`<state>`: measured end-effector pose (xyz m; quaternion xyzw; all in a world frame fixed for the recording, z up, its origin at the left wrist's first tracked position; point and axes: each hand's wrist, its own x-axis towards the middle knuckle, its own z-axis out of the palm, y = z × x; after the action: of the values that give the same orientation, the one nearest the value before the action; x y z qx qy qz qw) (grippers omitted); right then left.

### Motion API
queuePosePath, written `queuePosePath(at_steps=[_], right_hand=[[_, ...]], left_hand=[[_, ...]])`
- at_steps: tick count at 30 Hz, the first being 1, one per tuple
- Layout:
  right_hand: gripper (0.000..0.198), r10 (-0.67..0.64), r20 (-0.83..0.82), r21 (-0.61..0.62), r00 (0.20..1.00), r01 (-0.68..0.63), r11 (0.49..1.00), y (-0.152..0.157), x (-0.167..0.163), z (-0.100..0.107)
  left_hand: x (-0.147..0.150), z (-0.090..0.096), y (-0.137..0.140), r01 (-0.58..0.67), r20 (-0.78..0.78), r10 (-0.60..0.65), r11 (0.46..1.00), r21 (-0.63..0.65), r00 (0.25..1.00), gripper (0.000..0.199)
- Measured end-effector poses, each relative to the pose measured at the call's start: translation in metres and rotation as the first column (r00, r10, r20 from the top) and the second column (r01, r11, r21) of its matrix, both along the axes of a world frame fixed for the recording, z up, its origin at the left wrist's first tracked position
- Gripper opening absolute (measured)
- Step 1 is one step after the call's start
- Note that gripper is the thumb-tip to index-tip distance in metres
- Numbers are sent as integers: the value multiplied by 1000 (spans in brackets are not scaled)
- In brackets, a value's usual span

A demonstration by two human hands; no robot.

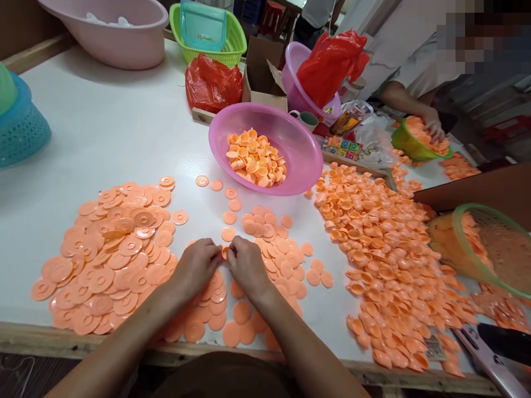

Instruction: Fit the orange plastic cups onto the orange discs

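My left hand (198,264) and my right hand (248,265) meet above the white table, fingertips pinched on a small orange plastic piece (224,252). Its exact shape is mostly hidden by the fingers. Flat orange discs (284,254) lie beside and beneath both hands. To the left spreads a heap of larger orange discs with ringed centres (124,260). Beyond the hands stands a pink bowl (301,149), with small orange cups (255,157) gathered in its left part. On the right is a wide heap of similar orange cups (373,249).
Along the back stand a pale pink tub (112,41), a green basket (236,38), a red bag (213,83), a cardboard box (263,83) and a mug (309,120). A blue basket (20,130) sits left, scissors (485,354) lower right. Another person's hand (433,124) reaches into a green bowl (404,141).
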<state>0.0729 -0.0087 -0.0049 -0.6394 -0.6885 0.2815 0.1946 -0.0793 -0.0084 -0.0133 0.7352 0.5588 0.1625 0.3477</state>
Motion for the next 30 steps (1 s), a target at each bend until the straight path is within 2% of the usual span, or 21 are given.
queuePosePath(at_steps=[3, 5, 8, 14, 16, 18, 20, 21, 22, 23, 24, 25, 26, 28, 30], right_hand=[[21, 16, -7, -14, 1000, -16, 1000, 1, 1, 2], [21, 10, -33, -37, 999, -11, 999, 2, 3, 2], [20, 0, -54, -63, 999, -3, 998, 0, 3, 0], [17, -78, -102, -4, 992, 78, 997, -8, -7, -8], [16, -83, -209, -59, 974, 73, 996, -7, -6, -5], [12, -106, -382, -172, 918, 42, 984, -6, 8, 3], [17, -211, -505, -243, 837, 97, 965, -11, 43, 14], [25, -289, -511, -239, 809, 189, 952, -16, 69, 19], [32, -380, -471, -185, 796, 332, 925, -23, 99, 23], [37, -463, -391, -101, 796, 463, 881, -32, 131, 25], [41, -553, -277, 9, 786, 578, 816, -42, 165, 26], [43, -629, -136, 113, 765, 643, 757, -54, 197, 25], [44, -682, 14, 178, 731, 669, 722, -65, 226, 23], [48, -692, 202, 199, 693, 663, 721, -87, 269, 13], [51, -658, 282, 181, 698, 634, 751, -104, 288, 1]], left_hand=[[-1, 8, 12, -70, 187, 113, 973, -221, 976, 18], [3, 9, 17, -141, 229, 213, 945, -293, 950, 16], [13, 3, 15, -200, 225, 275, 931, -305, 935, 10], [18, -11, -3, -276, 277, 340, 929, -246, 899, 18], [17, -9, -7, -276, 275, 334, 934, -228, 902, 15], [15, -2, -7, -285, 271, 334, 936, -206, 903, 13], [14, 14, 2, -313, 274, 358, 930, -194, 893, 14], [14, 26, 11, -341, 288, 382, 922, -184, 878, 14], [16, 40, 25, -373, 317, 407, 913, -163, 857, 15], [18, 57, 41, -407, 359, 427, 904, -135, 830, 15], [20, 74, 61, -443, 412, 438, 892, -90, 799, 14], [23, 90, 80, -457, 468, 422, 888, -42, 777, 17], [25, 104, 98, -468, 497, 405, 884, 1, 767, 26], [27, 122, 120, -450, 440, 352, 883, 137, 826, 36], [24, 118, 114, -285, 261, 216, 922, 263, 941, 25]])
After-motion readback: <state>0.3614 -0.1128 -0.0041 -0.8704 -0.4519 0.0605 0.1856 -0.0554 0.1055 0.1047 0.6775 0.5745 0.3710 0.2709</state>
